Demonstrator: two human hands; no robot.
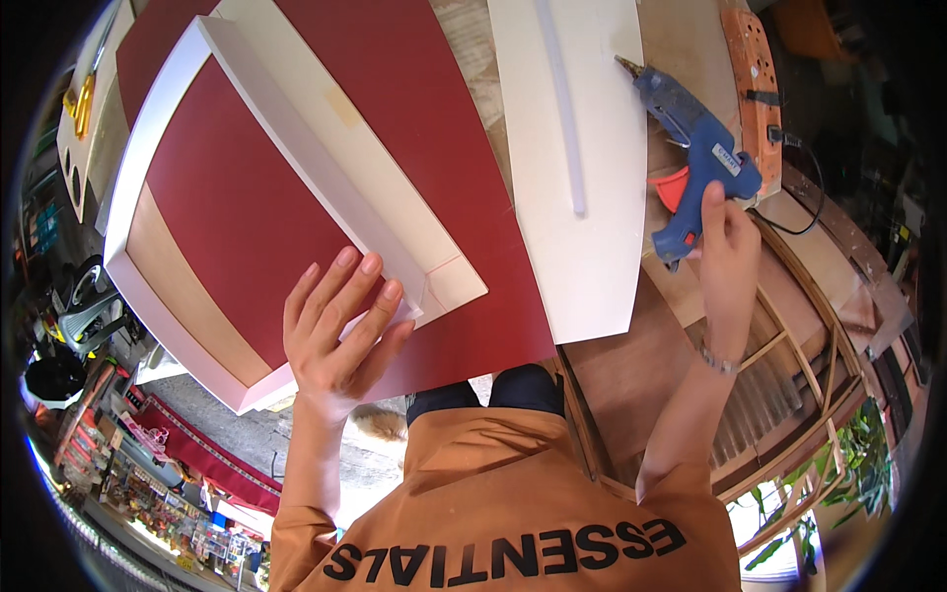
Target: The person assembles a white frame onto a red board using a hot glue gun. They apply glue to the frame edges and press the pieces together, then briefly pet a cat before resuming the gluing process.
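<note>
Resting flat with fingers spread, the left hand (340,321) presses on the near corner of a shallow white frame (133,168) that lies on a dark red board (434,118). The frame's long axis runs diagonally, from that corner up and away to the left. Right of the frame, the right hand (725,242) is closed around the handle of a blue glue gun (691,138), whose nozzle points up and left, its long axis slanting from the hand toward the far edge. Between frame and gun lies a white panel (582,197) with a clear glue stick (562,99) along it. An orange perforated block (755,74) sits just beyond the gun. The red board's near edge overhangs the person's knees.
</note>
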